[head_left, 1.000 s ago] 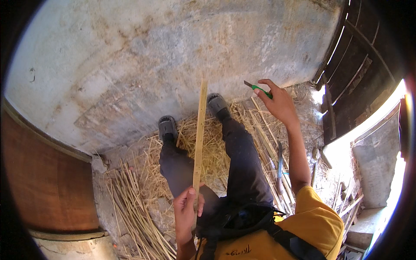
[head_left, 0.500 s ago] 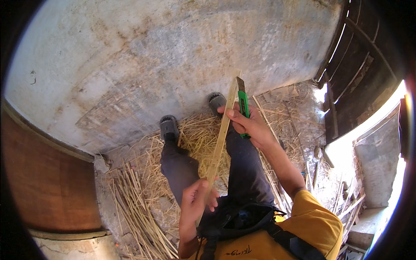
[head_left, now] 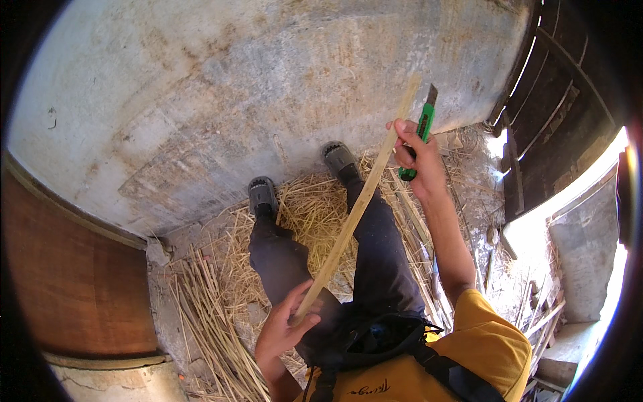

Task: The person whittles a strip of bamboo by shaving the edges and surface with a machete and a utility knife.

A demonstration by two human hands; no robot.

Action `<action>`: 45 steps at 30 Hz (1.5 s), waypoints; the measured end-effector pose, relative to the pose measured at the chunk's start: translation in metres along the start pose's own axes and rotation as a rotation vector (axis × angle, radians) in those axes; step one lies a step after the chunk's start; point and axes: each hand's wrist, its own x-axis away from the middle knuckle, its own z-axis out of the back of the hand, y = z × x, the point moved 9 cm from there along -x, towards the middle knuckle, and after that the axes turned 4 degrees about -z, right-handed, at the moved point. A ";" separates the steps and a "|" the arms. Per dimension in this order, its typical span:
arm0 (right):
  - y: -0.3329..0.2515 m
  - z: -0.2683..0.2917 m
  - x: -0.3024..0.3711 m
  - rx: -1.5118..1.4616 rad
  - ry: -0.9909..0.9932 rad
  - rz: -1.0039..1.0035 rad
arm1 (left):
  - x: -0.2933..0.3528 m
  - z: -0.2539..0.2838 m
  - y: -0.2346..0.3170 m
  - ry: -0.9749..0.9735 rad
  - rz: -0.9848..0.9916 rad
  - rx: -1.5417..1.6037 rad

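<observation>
A long, pale yellow bamboo strip (head_left: 354, 218) slants across my legs, its far end up in front of the wall. My right hand (head_left: 416, 151) pinches it near that upper end between thumb and finger. The same hand grips a green utility knife (head_left: 425, 122), blade out and pointing up, beside the strip and apart from it. At the strip's lower end, near my lap, my left hand (head_left: 284, 328) holds it loosely between the thumb and the curved fingers. Part of the left palm is hidden.
Straw and shavings (head_left: 315, 208) cover the floor around my shoes (head_left: 262, 194). A bundle of thin strips (head_left: 214, 328) lies at the left, by a brown wooden panel (head_left: 80, 268). A stained wall (head_left: 281, 80) stands ahead; dark boards (head_left: 556, 114) stand at the right.
My right hand has moved up and to the right with the knife and the strip's upper end. The left hand has shifted slightly left, its fingers looser around the lower end.
</observation>
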 end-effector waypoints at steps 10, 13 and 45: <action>-0.015 0.023 -0.017 -0.040 0.073 0.060 | 0.030 0.032 -0.045 -0.098 0.188 -0.146; -0.014 0.022 -0.017 -0.038 0.088 0.065 | 0.033 0.026 -0.049 -0.101 0.204 -0.013; 0.038 -0.091 0.141 1.144 -0.515 0.681 | -0.014 -0.015 0.001 0.215 0.079 0.174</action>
